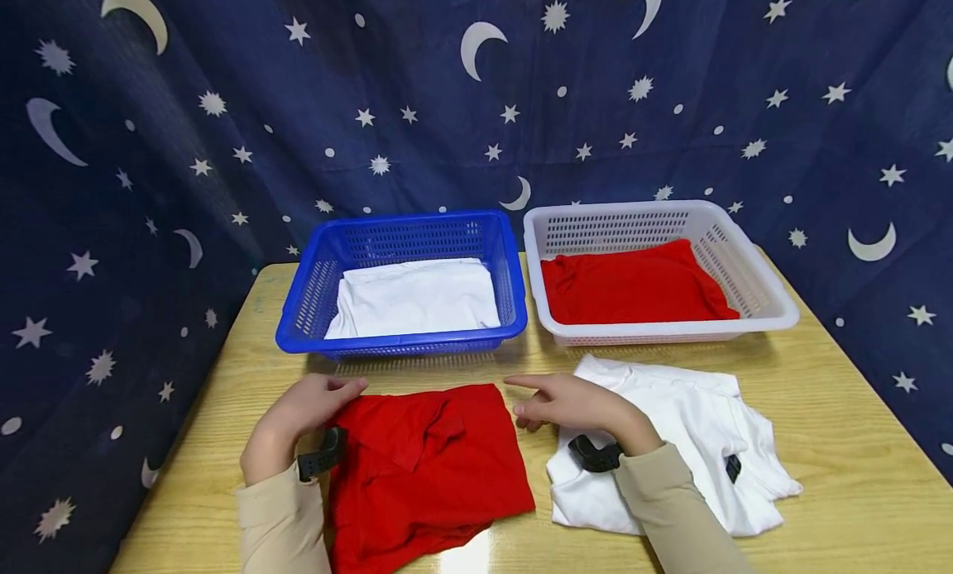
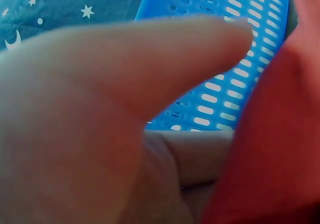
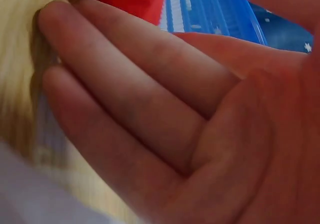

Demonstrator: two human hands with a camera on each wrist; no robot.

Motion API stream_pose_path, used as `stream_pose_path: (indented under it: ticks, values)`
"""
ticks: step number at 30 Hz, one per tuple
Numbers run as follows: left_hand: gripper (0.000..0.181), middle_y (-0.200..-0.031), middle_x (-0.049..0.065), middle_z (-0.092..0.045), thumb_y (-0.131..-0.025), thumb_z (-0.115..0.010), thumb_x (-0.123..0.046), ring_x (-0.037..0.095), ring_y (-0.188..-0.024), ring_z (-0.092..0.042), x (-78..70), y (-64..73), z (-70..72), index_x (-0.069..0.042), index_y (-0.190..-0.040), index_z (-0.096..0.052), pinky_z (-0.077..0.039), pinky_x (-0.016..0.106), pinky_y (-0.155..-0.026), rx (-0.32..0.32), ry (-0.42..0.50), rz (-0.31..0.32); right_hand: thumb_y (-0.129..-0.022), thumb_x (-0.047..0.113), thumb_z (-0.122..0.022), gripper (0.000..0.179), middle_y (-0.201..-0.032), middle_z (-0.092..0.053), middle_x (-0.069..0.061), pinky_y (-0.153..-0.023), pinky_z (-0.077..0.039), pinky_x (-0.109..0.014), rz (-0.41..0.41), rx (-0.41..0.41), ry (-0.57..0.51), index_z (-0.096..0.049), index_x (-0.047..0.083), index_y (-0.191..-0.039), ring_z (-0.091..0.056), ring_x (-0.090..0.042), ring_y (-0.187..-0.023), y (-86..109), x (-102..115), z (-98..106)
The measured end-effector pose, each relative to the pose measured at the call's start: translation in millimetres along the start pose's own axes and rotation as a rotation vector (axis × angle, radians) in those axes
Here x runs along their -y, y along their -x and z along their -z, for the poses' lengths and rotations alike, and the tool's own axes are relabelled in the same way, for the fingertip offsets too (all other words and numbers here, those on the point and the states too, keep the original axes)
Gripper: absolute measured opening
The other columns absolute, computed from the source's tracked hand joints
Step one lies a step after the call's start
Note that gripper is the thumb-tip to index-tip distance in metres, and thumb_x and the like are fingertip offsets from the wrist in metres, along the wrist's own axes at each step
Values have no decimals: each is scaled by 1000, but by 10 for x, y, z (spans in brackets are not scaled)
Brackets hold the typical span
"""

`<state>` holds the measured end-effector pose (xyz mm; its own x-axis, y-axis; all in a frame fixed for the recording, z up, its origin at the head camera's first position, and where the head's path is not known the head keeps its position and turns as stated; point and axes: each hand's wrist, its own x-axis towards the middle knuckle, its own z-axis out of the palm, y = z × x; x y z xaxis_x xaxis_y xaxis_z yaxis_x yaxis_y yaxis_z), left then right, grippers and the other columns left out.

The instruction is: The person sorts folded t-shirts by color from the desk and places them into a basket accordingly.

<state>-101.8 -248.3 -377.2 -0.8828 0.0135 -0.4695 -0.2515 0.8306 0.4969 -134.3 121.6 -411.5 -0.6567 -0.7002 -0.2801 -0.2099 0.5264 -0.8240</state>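
Note:
A crumpled red garment (image 1: 447,475) lies on the table in front of me, a flap folded over its upper part. At its upper left corner is my left hand (image 1: 308,408). In the left wrist view its thumb (image 2: 200,43) stretches out straight, apart from the other fingers, which pass partly behind the red cloth (image 2: 280,159). My right hand (image 1: 569,404) is just right of the red garment, over the edge of a white garment (image 1: 677,442). Its fingers (image 3: 135,88) are extended and hold nothing in the right wrist view.
At the back left stands a blue basket (image 1: 402,341) with folded white cloth (image 1: 417,297) inside. Beside it, a white basket (image 1: 670,330) contains folded red cloth (image 1: 633,289). A dark blue curtain (image 1: 432,86) with moons and stars hangs behind the wooden table (image 1: 841,442).

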Motion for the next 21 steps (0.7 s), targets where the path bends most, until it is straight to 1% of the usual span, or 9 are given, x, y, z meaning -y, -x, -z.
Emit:
stream_pose_path:
  ticks: [3, 5, 7, 10, 12, 14, 15, 17, 21]
  values:
    - [70, -108, 16, -59, -83, -47, -59, 26, -96, -54, -19, 3, -16, 2, -117, -57, -43, 46, -84, 10, 26, 0, -86, 43, -54, 61, -88, -66, 8, -74, -45, -30, -3, 24, -29, -34, 20, -138, -63, -12, -77, -39, 36, -75]
    - [71, -109, 17, -58, -82, -48, -59, 27, -97, -54, -24, 5, -20, 2, -118, -56, -43, 46, -83, 8, 33, -5, -86, 45, -54, 61, -85, -65, 10, -70, -44, -28, 6, 29, -16, -32, 23, -139, -62, -9, -75, -57, 56, -110]
    - [71, -112, 18, -57, -82, -49, -58, 29, -99, -53, -25, 6, -23, 2, -119, -55, -43, 47, -84, 5, 37, -14, -85, 45, -54, 61, -75, -60, 12, -63, -41, -26, 20, 32, 5, -31, 26, -139, -56, -7, -66, -67, 73, -139]
    - [66, -113, 17, -57, -82, -52, -54, 29, -102, -52, -25, -5, -41, 1, -119, -55, -42, 47, -85, 6, 35, -50, -85, 47, -53, 59, -72, -54, 10, -64, -40, -26, 44, 35, 41, -32, 31, -138, -50, -6, -66, -72, 94, -182]
    - [62, -113, 16, -57, -82, -54, -51, 29, -102, -52, -31, -21, -66, -1, -119, -56, -42, 47, -86, 18, 46, -82, -84, 48, -54, 57, -83, -54, 10, -72, -41, -28, 56, 42, 43, -34, 35, -136, -49, -6, -74, -71, 108, -208]
    - [60, -112, 14, -58, -81, -57, -48, 27, -102, -53, -46, -42, -97, -2, -120, -55, -42, 46, -86, 25, 68, -114, -84, 48, -54, 54, -105, -55, 10, -86, -39, -31, 66, 59, 28, -36, 38, -135, -50, -7, -94, -77, 117, -233]
    - [59, -111, 13, -58, -81, -58, -47, 27, -101, -54, -56, -54, -112, -3, -120, -55, -42, 46, -86, 28, 80, -126, -84, 48, -54, 53, -111, -54, 8, -89, -38, -33, 71, 72, 17, -36, 40, -134, -49, -8, -100, -81, 118, -243]
    - [58, -111, 12, -58, -81, -59, -46, 25, -100, -54, -80, -77, -141, -5, -121, -55, -43, 45, -86, 25, 91, -143, -85, 48, -53, 51, -128, -44, 9, -97, -33, -37, 86, 88, 16, -36, 42, -133, -40, -9, -116, -90, 116, -256]
    - [55, -114, 12, -57, -81, -60, -43, 26, -103, -52, -137, -105, -175, -5, -122, -54, -41, 46, -88, -6, 84, -194, -85, 47, -52, 50, -134, -39, 9, -100, -28, -40, 106, 105, 3, -36, 43, -132, -34, -12, -123, -112, 96, -259]
